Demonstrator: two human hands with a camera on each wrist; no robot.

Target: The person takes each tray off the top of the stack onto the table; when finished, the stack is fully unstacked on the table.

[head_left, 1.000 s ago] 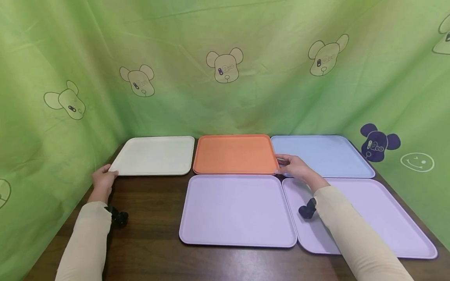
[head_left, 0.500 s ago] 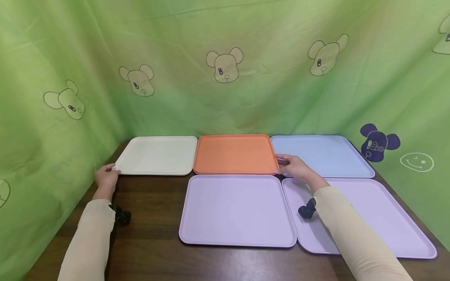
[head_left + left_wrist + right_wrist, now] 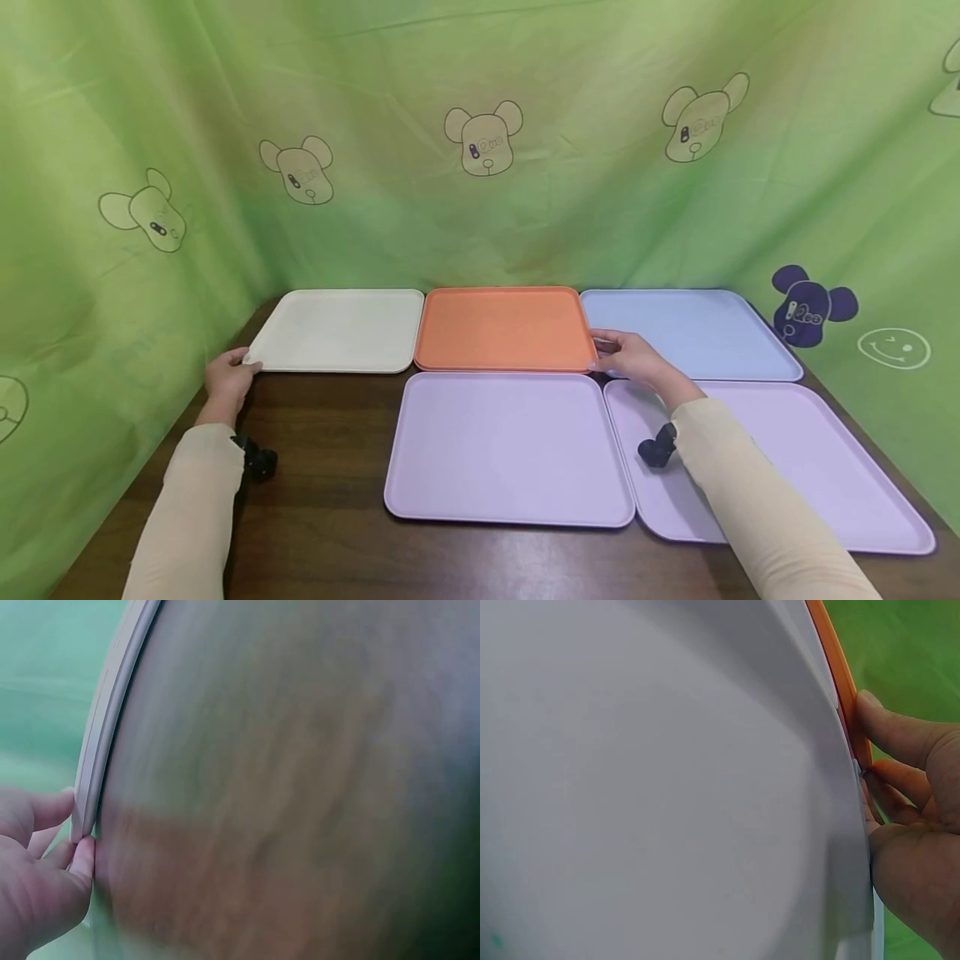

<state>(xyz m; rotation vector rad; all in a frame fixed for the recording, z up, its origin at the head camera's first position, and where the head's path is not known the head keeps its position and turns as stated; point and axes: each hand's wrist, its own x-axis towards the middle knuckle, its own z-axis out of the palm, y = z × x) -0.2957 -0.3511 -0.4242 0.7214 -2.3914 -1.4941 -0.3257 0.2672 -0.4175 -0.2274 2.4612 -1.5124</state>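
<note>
A white tray (image 3: 341,333) lies at the back left of the table. My left hand (image 3: 228,379) holds its front left corner; the left wrist view shows thumb and fingers on either side of that corner. Beside it, in the middle of the back row, sits an orange tray (image 3: 506,329), its left edge close against the white one. With my right hand (image 3: 630,358) I grip the orange tray's front right corner, thumb on the rim in the right wrist view. The fingers there partly cover the light blue tray (image 3: 690,333) to the right.
Two lilac trays lie in the front row: the middle one (image 3: 510,450) and the right one (image 3: 795,458), partly under my right forearm. Brown wooden tabletop (image 3: 322,500) shows at the front left. A green curtain (image 3: 480,225) with bear faces encloses the back and sides.
My left hand has slid the white tray to the right, narrowing the gap to the orange tray. My right hand has kept its place on the orange tray's corner.
</note>
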